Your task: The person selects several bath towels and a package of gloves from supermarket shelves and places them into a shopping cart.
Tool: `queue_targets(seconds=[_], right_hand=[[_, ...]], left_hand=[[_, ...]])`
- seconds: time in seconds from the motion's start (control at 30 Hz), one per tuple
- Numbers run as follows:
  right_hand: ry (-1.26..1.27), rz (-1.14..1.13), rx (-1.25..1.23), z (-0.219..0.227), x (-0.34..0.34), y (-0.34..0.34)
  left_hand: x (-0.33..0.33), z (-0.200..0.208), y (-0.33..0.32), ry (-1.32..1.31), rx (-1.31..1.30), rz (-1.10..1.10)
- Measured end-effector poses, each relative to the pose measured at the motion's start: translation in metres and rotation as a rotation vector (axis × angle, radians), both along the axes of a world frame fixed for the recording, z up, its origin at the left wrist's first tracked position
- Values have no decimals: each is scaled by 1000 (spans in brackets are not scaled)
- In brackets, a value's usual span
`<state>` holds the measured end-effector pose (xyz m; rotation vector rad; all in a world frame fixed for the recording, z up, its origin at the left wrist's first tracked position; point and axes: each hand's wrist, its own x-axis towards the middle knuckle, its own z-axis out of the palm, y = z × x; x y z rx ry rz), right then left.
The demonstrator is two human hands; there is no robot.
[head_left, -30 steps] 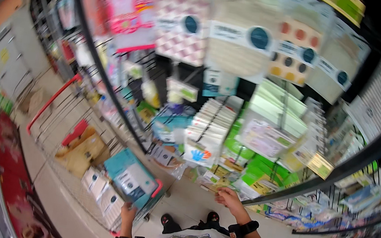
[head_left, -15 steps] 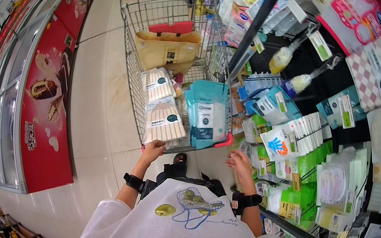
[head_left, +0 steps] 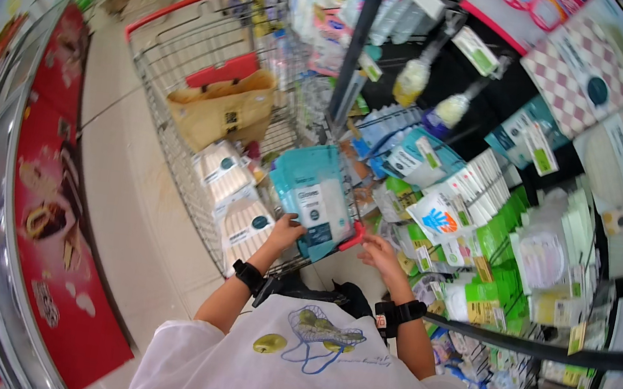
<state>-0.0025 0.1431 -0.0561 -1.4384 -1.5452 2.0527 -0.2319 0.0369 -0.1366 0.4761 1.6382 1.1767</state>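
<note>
Left hand has shifted from the striped packs to the teal packs

Half a second ago I had that hand at the near edge of the striped packs; now it reaches in over the cart, and its fingertips meet the near left edge of the teal packs. My view has swung as well, so the cart sits farther left in it and more aslant.

The fingers of the left hand are curled, partly closed. From my end I can't tell whether they grip the plastic or only rest against it. The right hand is loosely open, fingers a little bent and spread, and I see nothing in it. It hangs just beside the red corner of the cart; contact there I can't make out.

The teal packs lie inside the cart at its near right end, with the striped packs just to their left. Behind them I see a brown bag standing upright, and beyond that a red panel near the handle.

On my right is the rack: a white pack with a coloured hand print, green packs, two hanging brushes and, higher up, a checked pack. A black post stands between the rack and the cart. Well off to my left runs a red freezer. Each wrist wears a black band.
</note>
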Motion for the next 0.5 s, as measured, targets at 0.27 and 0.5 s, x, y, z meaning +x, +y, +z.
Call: queue_targets(seconds=[0.27, 0.5], right_hand=[[0, -275, 19, 15, 60, -17], [-38, -288, -16, 18, 79, -30]], left_hand=[[-2, -16, 33, -17, 31, 111], [24, 7, 37, 20, 77, -15]])
